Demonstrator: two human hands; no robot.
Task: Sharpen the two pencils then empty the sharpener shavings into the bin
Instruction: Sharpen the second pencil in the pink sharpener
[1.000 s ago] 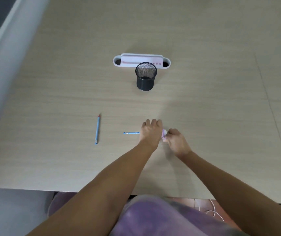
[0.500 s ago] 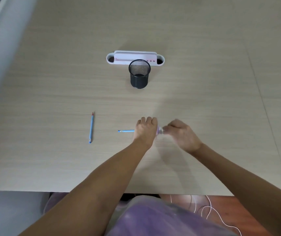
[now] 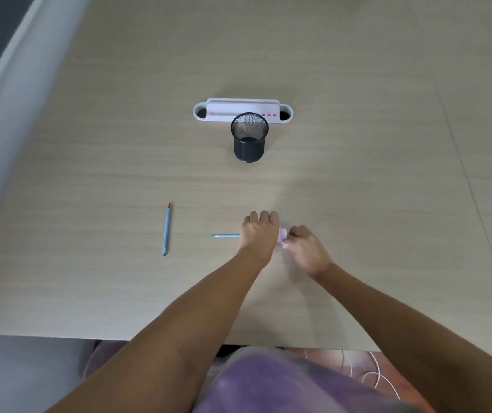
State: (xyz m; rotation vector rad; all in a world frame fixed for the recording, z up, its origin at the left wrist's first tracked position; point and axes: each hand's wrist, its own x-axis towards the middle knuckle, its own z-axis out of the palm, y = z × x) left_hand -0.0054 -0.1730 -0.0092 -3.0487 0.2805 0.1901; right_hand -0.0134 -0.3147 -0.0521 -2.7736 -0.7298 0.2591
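Observation:
My left hand [image 3: 259, 234] is closed around a blue pencil [image 3: 225, 235] whose eraser end sticks out to the left, just above the table. My right hand [image 3: 305, 248] grips a small pink sharpener [image 3: 282, 235], which sits between the two hands; the pencil's tip is hidden there. A second blue pencil [image 3: 166, 229] lies alone on the table to the left, its point facing away from me. A black mesh bin [image 3: 249, 137] stands upright farther back, in the middle of the table.
A white and pink desk organiser [image 3: 243, 110] stands right behind the mesh bin. The wooden table [image 3: 372, 189] has its front edge close to my body. A white cable [image 3: 367, 374] lies on the floor under it at the right.
My right hand has twisted back and forth at the sharpener, and both hands stayed in place on the table. The lone pencil and the bin have not moved.

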